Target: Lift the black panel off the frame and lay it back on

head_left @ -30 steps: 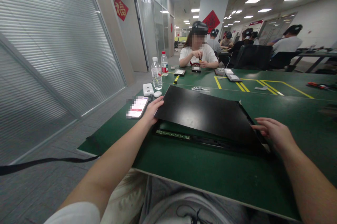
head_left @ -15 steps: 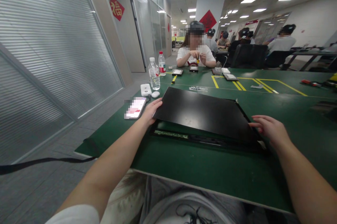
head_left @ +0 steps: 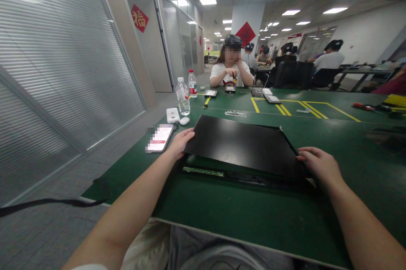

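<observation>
A large flat black panel [head_left: 244,145] lies on the green table [head_left: 241,206], its near edge raised above a black frame [head_left: 250,175] that carries a thin green circuit strip [head_left: 203,171]. My left hand [head_left: 180,142] grips the panel's left edge, thumb on top and fingers under. My right hand [head_left: 319,164] holds the panel's right near corner, fingers curled over it.
A phone [head_left: 159,137] lies left of my left hand. Behind it sit a white box [head_left: 173,115], a white mouse-like thing [head_left: 184,121] and two water bottles [head_left: 183,96]. A person [head_left: 231,69] sits across the table. Yellow tape lines [head_left: 282,109] and tools [head_left: 364,106] lie farther off.
The view has tilted up and shifted slightly. The panel's near edge sits a little lower over the frame. Both hands keep their places on its edges.
</observation>
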A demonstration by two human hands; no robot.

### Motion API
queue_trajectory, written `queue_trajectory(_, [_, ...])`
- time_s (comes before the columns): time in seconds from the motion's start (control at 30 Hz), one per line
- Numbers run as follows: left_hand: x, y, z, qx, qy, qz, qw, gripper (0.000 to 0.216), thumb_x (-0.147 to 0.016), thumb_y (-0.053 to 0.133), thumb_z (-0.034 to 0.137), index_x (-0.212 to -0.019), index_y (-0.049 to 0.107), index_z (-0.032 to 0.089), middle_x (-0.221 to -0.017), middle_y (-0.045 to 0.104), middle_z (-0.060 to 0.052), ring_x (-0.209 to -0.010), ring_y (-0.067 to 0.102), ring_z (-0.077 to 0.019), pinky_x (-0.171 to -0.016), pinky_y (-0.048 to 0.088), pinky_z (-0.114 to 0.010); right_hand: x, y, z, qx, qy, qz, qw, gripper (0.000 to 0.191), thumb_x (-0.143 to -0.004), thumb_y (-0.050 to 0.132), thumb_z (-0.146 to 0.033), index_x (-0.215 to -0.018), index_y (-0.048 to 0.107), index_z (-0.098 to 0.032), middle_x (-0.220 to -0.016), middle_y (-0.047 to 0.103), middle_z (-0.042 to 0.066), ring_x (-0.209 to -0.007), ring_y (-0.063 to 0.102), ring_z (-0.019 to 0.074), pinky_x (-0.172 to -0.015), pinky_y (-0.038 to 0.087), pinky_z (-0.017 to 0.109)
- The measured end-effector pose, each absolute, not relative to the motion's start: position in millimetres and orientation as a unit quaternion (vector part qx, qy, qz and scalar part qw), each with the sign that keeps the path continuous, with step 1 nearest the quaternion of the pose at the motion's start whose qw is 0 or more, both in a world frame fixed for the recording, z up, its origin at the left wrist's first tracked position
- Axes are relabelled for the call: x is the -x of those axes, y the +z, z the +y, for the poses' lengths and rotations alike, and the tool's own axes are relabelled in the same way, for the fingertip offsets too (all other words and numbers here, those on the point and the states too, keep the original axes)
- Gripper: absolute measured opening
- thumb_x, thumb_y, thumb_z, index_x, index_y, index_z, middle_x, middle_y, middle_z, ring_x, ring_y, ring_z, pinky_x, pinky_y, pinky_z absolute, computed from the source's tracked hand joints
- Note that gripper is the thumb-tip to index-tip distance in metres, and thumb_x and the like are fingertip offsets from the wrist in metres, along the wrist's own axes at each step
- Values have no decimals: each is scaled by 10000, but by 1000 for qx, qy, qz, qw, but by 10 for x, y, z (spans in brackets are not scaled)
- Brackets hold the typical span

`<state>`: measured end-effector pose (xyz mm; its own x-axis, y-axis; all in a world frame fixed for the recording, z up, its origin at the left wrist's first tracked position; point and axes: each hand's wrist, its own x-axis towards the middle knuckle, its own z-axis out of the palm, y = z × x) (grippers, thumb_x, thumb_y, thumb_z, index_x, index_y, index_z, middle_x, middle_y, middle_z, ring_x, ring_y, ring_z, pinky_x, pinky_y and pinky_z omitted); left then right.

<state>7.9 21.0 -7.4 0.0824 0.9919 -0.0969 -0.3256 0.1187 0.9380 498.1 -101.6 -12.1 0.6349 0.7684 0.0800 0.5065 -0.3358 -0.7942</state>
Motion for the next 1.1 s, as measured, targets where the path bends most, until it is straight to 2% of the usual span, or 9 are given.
queue_trajectory(0.17, [-66,-87,209,-411,529,423,610,450,-714,977,218,-1141,843,164,-969,875,-110,-866,822,-272,-800,638,-350,-4980,-113,-999,816,82,-441,364,188,-776,760,-454,-867,818,-301,-744,777,34,-706,678,259,-613,442,347])
queue_trajectory(0.33, [-48,-110,201,-408,539,430,598,487,-670,1002,235,-1123,841,164,-946,868,-100,-878,812,-272,-819,629,-357,-4989,-114,-989,814,56,-465,343,186,-788,752,-484,-830,827,-319,-731,756,38,-675,626,254,-595,408,351])
queue_trajectory(0.67, [-66,-76,166,-416,553,436,575,372,-670,988,161,-1019,864,191,-1048,880,-97,-1091,811,-314,-1019,623,-423,-5022,-123,-970,810,67,-472,341,152,-782,787,-463,-829,841,-329,-761,731,57,-695,588,272,-642,390,380])
queue_trajectory(0.8, [-54,-165,217,-431,547,429,575,442,-612,1030,192,-1022,864,185,-1146,877,-120,-1242,776,-352,-1158,564,-476,-5073,-190,-934,811,58,-473,339,158,-796,757,-459,-832,831,-323,-780,738,62,-723,596,283,-676,388,389])
queue_trajectory(0.93, [-22,-273,318,-475,539,434,543,552,-550,1068,318,-1041,865,169,-1320,838,-161,-1386,700,-404,-1262,468,-525,-5105,-295,-894,802,37,-463,375,242,-815,673,-495,-883,821,-316,-772,761,54,-806,668,312,-732,438,403])
queue_trajectory(1.03, [11,-313,378,-514,531,441,509,567,-538,1065,422,-1003,864,168,-1571,705,-179,-1493,612,-439,-1294,424,-532,-5132,-353,-849,805,41,-441,394,334,-806,592,-515,-897,828,-296,-760,784,53,-878,719,338,-790,488,433])
queue_trajectory(1.1, [29,-319,393,-525,523,440,507,605,-537,1059,489,-1007,865,161,-1663,622,-193,-1522,579,-465,-1293,424,-547,-5163,-383,-812,804,48,-437,400,377,-785,575,-530,-894,838,-282,-753,792,59,-916,733,354,-808,504,444])
